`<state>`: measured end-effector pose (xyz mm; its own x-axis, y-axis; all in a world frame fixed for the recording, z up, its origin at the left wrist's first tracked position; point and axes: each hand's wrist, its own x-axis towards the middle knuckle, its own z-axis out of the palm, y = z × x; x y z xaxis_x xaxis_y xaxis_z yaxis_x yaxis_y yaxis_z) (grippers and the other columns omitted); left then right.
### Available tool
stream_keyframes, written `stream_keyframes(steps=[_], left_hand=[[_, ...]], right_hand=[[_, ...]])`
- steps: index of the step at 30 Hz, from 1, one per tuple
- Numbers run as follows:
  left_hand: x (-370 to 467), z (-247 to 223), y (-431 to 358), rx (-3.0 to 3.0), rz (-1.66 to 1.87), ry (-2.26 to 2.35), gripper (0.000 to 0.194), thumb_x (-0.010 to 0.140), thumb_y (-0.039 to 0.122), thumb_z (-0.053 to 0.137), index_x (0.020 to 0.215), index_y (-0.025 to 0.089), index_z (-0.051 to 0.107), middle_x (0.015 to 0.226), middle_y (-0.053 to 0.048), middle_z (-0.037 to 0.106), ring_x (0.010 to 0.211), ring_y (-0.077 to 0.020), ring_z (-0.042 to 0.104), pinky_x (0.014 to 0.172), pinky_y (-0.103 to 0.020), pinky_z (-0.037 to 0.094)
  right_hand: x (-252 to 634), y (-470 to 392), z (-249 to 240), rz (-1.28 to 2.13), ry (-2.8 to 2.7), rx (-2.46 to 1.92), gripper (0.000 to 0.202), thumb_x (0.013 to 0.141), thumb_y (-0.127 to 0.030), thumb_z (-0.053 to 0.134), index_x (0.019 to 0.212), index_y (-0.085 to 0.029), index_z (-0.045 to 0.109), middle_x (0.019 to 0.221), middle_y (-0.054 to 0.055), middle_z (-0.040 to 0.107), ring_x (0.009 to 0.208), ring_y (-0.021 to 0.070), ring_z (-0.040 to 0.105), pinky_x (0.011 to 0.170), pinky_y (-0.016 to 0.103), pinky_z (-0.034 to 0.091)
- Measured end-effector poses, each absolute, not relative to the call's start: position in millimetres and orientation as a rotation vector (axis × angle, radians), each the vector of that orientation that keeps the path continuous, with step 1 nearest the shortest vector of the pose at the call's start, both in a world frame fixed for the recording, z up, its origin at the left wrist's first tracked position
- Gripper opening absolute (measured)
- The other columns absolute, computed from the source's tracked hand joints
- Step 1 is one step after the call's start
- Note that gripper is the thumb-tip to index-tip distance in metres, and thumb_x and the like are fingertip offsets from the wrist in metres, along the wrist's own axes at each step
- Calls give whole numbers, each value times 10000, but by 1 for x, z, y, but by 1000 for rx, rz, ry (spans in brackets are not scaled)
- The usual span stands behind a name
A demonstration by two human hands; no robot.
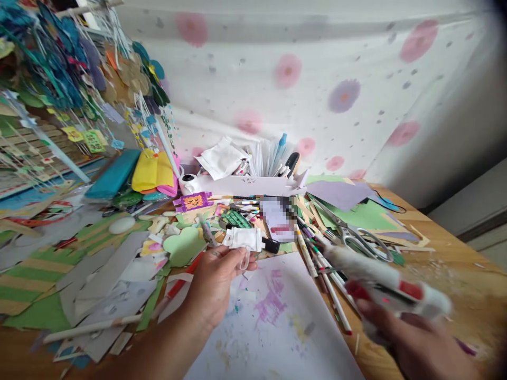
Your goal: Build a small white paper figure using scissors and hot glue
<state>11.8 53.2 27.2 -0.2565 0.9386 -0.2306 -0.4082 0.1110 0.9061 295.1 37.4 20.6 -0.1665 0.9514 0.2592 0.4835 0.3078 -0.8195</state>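
Observation:
My left hand [216, 279] pinches a small white piece [243, 238] with a thin clear loop hanging from it, above the top of a paint-marked white sheet [273, 338]. A black object [271, 245] shows at the right end of that piece. At the right, blurred by motion, my right hand [415, 338] is wrapped round a white and red glue gun [384, 282], whose nozzle points left over the pens.
Metal scissors [356, 235] lie beyond the glue gun. Pens [332, 295] lie along the sheet's right edge. A white box [245, 186] of supplies stands at the back. Paper scraps [103, 274] cover the left side, below hanging decorations [67, 68].

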Motion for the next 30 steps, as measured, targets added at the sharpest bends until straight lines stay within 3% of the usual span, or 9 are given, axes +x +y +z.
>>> stream_keyframes(steps=[4, 11, 19, 26, 30], left_hand=[[12, 26, 52, 660, 1467, 1216, 181, 652, 265, 713, 538, 155, 627, 567, -6, 630, 663, -201, 633, 699, -352, 522], [10, 24, 51, 765, 1466, 1291, 152, 695, 270, 691, 602, 149, 692, 599, -20, 690, 635, -169, 600, 643, -265, 444], [12, 26, 50, 856, 1449, 1344, 171, 712, 292, 667, 626, 148, 701, 607, -15, 670, 632, -167, 565, 608, -252, 420], [13, 28, 48, 918, 1435, 1411, 242, 705, 287, 659, 512, 169, 573, 536, 19, 564, 583, -141, 497, 569, -242, 384], [12, 28, 48, 919, 1425, 1419, 211, 689, 304, 674, 537, 168, 621, 571, 3, 614, 606, -165, 543, 578, -252, 397]], right_hand=[[236, 42, 40, 999, -1903, -1081, 201, 867, -351, 602, 1050, -274, 633, 937, 57, 723, 773, 233, 700, 629, 289, 580], [217, 50, 42, 740, -2106, -946, 23, 861, -237, 575, 849, -246, 592, 923, 31, 651, 832, 213, 634, 713, 286, 522], [211, 54, 45, 841, -2162, -942, 88, 900, -231, 500, 814, -219, 510, 811, 12, 558, 708, 161, 555, 621, 251, 450], [213, 55, 41, 789, -2188, -911, 134, 895, -195, 497, 783, -234, 435, 779, -3, 492, 731, 163, 529, 632, 256, 429], [212, 56, 46, 684, -2261, -900, 139, 900, -183, 482, 787, -236, 421, 742, -7, 484, 697, 163, 515, 610, 262, 416]])
